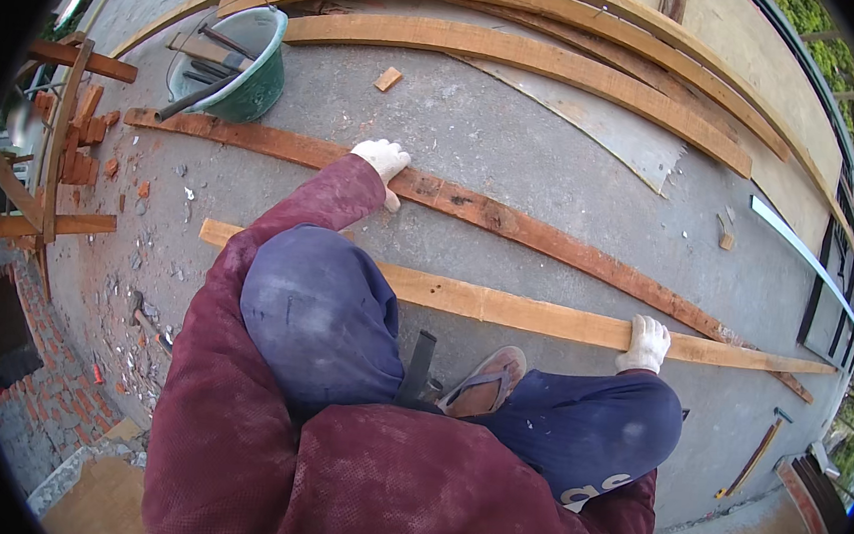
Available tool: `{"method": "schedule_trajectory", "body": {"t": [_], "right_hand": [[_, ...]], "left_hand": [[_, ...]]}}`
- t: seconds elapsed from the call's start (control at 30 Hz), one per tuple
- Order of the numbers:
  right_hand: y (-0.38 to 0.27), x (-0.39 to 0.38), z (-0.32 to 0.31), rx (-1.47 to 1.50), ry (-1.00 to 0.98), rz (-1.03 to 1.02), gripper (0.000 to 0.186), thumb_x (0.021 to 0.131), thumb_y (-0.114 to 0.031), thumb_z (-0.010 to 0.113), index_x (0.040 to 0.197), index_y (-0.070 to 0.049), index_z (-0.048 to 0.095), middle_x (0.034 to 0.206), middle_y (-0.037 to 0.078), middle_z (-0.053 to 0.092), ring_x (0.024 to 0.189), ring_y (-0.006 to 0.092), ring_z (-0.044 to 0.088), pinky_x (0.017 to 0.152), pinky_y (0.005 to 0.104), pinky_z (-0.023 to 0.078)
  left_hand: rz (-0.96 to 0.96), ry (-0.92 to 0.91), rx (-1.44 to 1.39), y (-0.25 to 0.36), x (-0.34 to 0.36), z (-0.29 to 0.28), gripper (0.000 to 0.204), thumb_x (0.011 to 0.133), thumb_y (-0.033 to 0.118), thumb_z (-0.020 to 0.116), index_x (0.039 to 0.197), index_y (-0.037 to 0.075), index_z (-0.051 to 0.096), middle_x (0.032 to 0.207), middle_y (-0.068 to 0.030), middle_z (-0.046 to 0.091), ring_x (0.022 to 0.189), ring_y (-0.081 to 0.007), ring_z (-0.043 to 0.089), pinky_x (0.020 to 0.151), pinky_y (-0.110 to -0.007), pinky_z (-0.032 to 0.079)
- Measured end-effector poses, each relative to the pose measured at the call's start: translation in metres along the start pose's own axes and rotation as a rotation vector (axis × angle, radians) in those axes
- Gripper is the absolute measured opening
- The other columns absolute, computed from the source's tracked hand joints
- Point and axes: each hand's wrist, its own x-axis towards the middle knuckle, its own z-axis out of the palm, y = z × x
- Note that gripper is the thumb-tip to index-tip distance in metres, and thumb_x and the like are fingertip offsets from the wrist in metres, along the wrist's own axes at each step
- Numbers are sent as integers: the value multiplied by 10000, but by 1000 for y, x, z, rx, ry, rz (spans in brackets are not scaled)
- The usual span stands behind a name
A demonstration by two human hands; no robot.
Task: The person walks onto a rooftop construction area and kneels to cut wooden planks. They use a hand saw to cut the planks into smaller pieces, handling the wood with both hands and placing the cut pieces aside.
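Note:
My left hand (382,168), in a white glove, grips a long reddish board (550,239) lying on the concrete, fingers over the far edge. My right gloved hand (646,343) is closed on a paler board (484,304) nearer my body, toward its right part. The pale board crosses over the reddish one near the right end. My bent knees sit just behind the pale board, with a sandalled foot (489,377) and a dark, long object (418,362) between them.
A green bucket (248,92) of tools stands upper left. Long planks (504,47) and sheets lie beyond. Timber scaffolding (66,138), loose bricks and an edge over brickwork (56,388) are left. A hammer (151,331) lies near that edge; metal lengths (808,267) lie right.

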Motion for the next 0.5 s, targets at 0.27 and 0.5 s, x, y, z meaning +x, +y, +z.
{"method": "schedule_trajectory", "body": {"t": [0.27,0.5], "right_hand": [[-23,15,4,-46,-118,72,649,622,-93,782,1246,-149,614,1244,72,628,1279,276,563,1159,493,356],[-24,70,-36,33,159,-27,591,613,-68,764,1187,-130,639,1164,74,648,1179,301,603,1052,499,397]], "left_hand": [[18,52,-89,-10,-5,4,868,696,521,929,1389,106,612,1329,-152,638,1284,-348,599,1091,-462,498],[58,527,-523,-18,-43,-21,656,879,350,800,1447,96,592,1455,-194,612,1383,-400,542,1177,-476,438]]}}
